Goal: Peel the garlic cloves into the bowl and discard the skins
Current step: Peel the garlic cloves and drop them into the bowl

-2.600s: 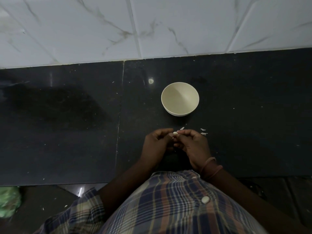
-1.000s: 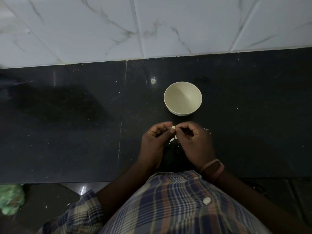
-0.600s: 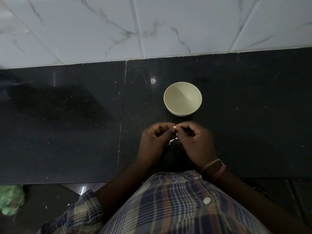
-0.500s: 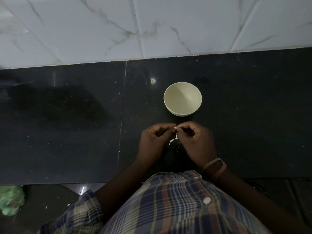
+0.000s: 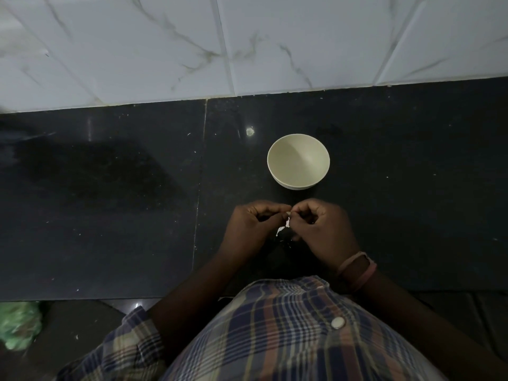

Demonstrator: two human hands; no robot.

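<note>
A cream bowl (image 5: pixel 298 160) stands on the black counter (image 5: pixel 110 202), and I see nothing inside it. Just in front of the bowl, my left hand (image 5: pixel 253 226) and my right hand (image 5: pixel 324 229) meet fingertip to fingertip. Both pinch a small garlic clove (image 5: pixel 288 213), mostly hidden by the fingers. A thin white strip of skin (image 5: pixel 283 226) hangs down from the clove between the two hands.
A white marble-tiled wall (image 5: pixel 247 45) rises behind the counter. A green bag (image 5: pixel 18 328) lies on the floor at the lower left, below the counter's front edge. Small white flecks dot the counter.
Both hands have shifted slightly toward the bowl and closer together. A strip of skin now hangs from the clove. The loose skin bits seen earlier right of the hands are hidden.
</note>
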